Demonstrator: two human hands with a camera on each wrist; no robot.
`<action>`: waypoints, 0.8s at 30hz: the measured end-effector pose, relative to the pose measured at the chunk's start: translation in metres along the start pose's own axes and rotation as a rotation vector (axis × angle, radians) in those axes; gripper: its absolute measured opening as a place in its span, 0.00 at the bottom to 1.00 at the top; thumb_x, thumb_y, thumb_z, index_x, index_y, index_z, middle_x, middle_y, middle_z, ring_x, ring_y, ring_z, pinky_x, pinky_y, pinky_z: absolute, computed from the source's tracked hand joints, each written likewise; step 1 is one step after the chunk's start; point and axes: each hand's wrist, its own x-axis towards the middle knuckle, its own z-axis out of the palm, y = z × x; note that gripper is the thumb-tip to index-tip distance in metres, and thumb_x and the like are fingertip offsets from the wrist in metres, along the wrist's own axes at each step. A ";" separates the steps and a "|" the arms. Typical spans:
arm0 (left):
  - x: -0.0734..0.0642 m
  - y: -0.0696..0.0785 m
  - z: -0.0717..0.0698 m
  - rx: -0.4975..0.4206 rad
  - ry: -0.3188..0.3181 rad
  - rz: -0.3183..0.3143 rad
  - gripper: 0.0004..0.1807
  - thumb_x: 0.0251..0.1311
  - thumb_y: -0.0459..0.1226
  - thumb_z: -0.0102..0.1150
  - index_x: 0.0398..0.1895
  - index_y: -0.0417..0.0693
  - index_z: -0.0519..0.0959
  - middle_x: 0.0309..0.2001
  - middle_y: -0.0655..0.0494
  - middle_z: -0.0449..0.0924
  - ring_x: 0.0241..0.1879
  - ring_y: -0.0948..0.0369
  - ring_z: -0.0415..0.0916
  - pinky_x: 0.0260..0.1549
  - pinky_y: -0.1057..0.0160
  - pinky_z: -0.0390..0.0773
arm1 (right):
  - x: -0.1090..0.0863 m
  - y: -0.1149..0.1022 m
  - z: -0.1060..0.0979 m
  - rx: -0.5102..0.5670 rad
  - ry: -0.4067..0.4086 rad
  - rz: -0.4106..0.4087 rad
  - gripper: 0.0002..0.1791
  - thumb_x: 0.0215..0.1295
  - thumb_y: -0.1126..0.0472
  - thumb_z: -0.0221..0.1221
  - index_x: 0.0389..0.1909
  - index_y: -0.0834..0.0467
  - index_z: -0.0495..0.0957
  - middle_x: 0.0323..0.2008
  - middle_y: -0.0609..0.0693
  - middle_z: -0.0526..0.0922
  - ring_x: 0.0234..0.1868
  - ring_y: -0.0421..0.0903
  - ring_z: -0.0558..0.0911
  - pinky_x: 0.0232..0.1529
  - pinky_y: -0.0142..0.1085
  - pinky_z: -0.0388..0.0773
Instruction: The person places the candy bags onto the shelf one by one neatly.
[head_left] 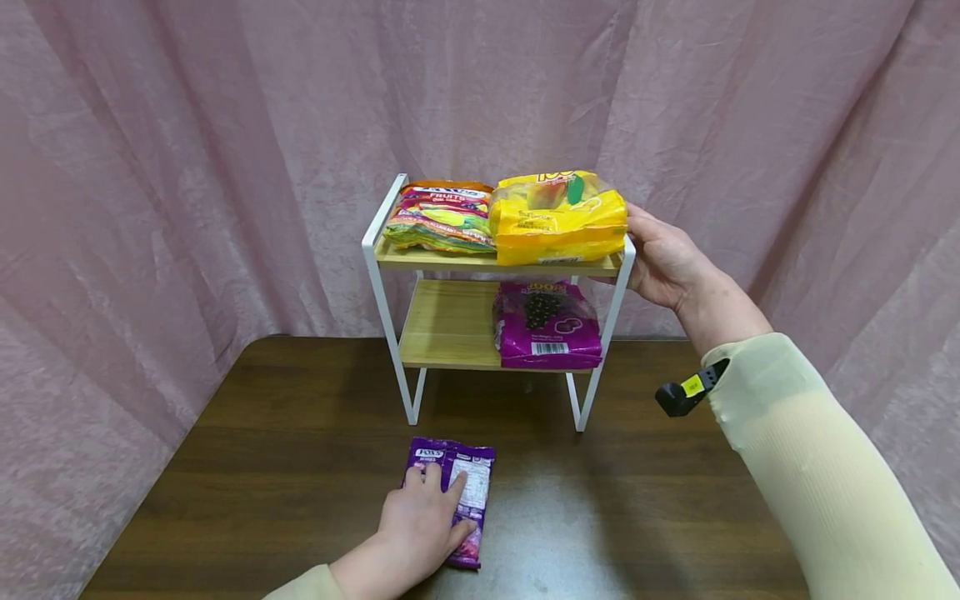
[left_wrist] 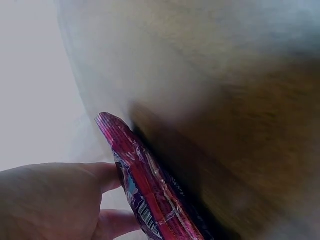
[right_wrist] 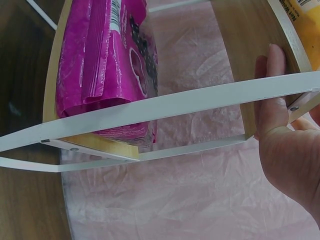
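Note:
A small two-tier shelf rack [head_left: 450, 312] with white metal legs and wooden boards stands on the table. My right hand [head_left: 663, 254] grips the right end of its upper board, digits [right_wrist: 274, 75] lying along the board's underside. Beside that hand a yellow candy bag [head_left: 558, 221] with a mango picture sits on the upper board. In front of the rack, a purple Fox's candy bag [head_left: 471, 492] lies on the table. My left hand [head_left: 416, 521] rests on it with fingers spread; the left wrist view shows digits touching the bag's face [left_wrist: 160, 192].
An orange and red fruit candy bag [head_left: 442, 218] lies left of the yellow one on the upper board. A magenta candy bag [head_left: 517, 350] occupies the lower board's right half. Behind the brown table [head_left: 247, 467] hangs a pink curtain [head_left: 315, 150].

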 end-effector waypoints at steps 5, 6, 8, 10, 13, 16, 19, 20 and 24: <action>0.008 0.012 0.000 0.033 -0.003 0.003 0.37 0.61 0.69 0.56 0.66 0.60 0.80 0.49 0.41 0.76 0.47 0.46 0.76 0.20 0.52 0.84 | -0.001 0.000 0.000 -0.014 0.002 -0.002 0.29 0.83 0.53 0.47 0.79 0.48 0.55 0.55 0.56 0.75 0.49 0.48 0.84 0.51 0.46 0.84; 0.009 0.014 0.000 0.039 -0.003 0.003 0.37 0.61 0.70 0.56 0.67 0.61 0.80 0.49 0.41 0.76 0.47 0.46 0.76 0.20 0.52 0.84 | -0.001 0.000 0.000 -0.019 0.001 -0.002 0.29 0.83 0.53 0.47 0.79 0.48 0.55 0.55 0.56 0.75 0.49 0.48 0.84 0.51 0.47 0.84; 0.012 0.018 0.000 0.048 0.000 0.002 0.38 0.61 0.70 0.55 0.67 0.61 0.80 0.50 0.41 0.76 0.47 0.46 0.76 0.20 0.53 0.84 | -0.001 0.000 0.000 -0.029 0.000 -0.003 0.28 0.83 0.53 0.47 0.80 0.47 0.55 0.56 0.56 0.74 0.51 0.48 0.84 0.52 0.48 0.84; 0.014 0.022 0.000 0.056 -0.003 0.002 0.38 0.61 0.71 0.54 0.67 0.61 0.79 0.50 0.41 0.77 0.48 0.46 0.76 0.21 0.53 0.84 | -0.001 0.000 0.000 -0.033 0.000 -0.001 0.29 0.83 0.54 0.47 0.80 0.47 0.55 0.57 0.56 0.73 0.51 0.49 0.84 0.52 0.48 0.84; 0.017 0.026 0.000 0.062 -0.013 -0.001 0.39 0.61 0.72 0.53 0.68 0.62 0.79 0.52 0.40 0.77 0.50 0.46 0.76 0.24 0.53 0.85 | -0.001 0.000 0.000 -0.032 0.004 0.000 0.29 0.83 0.54 0.47 0.80 0.47 0.55 0.57 0.57 0.73 0.51 0.49 0.83 0.52 0.48 0.84; 0.018 0.027 0.001 0.064 -0.015 -0.002 0.39 0.62 0.72 0.52 0.68 0.63 0.78 0.53 0.40 0.77 0.51 0.46 0.76 0.24 0.53 0.85 | -0.001 0.000 0.000 -0.027 0.005 0.002 0.29 0.83 0.54 0.47 0.80 0.47 0.55 0.58 0.57 0.73 0.52 0.49 0.83 0.52 0.48 0.83; 0.018 0.026 -0.001 0.041 -0.035 -0.001 0.39 0.62 0.72 0.51 0.69 0.63 0.77 0.54 0.40 0.77 0.51 0.45 0.76 0.23 0.54 0.85 | 0.000 0.000 0.000 -0.041 0.008 0.002 0.29 0.83 0.53 0.47 0.80 0.46 0.55 0.59 0.57 0.72 0.53 0.49 0.83 0.53 0.48 0.83; 0.019 0.024 -0.002 0.019 -0.047 -0.001 0.39 0.62 0.72 0.51 0.70 0.63 0.77 0.54 0.40 0.76 0.52 0.45 0.76 0.23 0.53 0.85 | -0.001 0.000 0.000 -0.041 0.008 0.004 0.29 0.83 0.53 0.47 0.80 0.46 0.55 0.59 0.57 0.72 0.53 0.49 0.83 0.53 0.49 0.83; 0.019 0.011 -0.014 -0.168 -0.109 -0.015 0.39 0.65 0.70 0.51 0.73 0.61 0.73 0.61 0.38 0.75 0.57 0.42 0.74 0.32 0.45 0.87 | -0.001 -0.001 0.000 -0.048 0.010 0.008 0.30 0.83 0.52 0.48 0.80 0.45 0.54 0.60 0.57 0.71 0.53 0.49 0.83 0.53 0.49 0.82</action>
